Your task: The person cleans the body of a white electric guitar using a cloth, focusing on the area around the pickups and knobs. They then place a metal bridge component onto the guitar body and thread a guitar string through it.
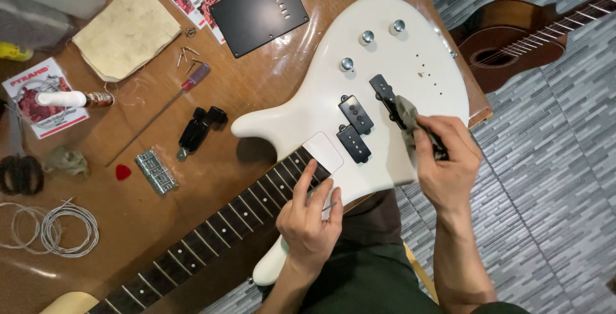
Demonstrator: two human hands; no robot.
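A white electric bass body (385,63) lies across a brown wooden table (212,173), its dark fretted neck (212,230) running toward the lower left with no strings on it. My left hand (309,219) rests flat on the neck's end by the body. My right hand (446,160) presses a small grey cloth (405,116) on the long black pickup (385,92) near the bridge end. Two shorter black pickups (355,128) sit beside it. Three metal knobs (367,36) stand on the body's far side.
On the table lie a black cover plate (260,11), a red-handled screwdriver (160,112), loose screws (188,57), a metal bridge (156,171), a red pick (122,172), coiled strings (61,227), a tan cloth (125,31). An acoustic guitar (520,41) lies on the grey floor, right.
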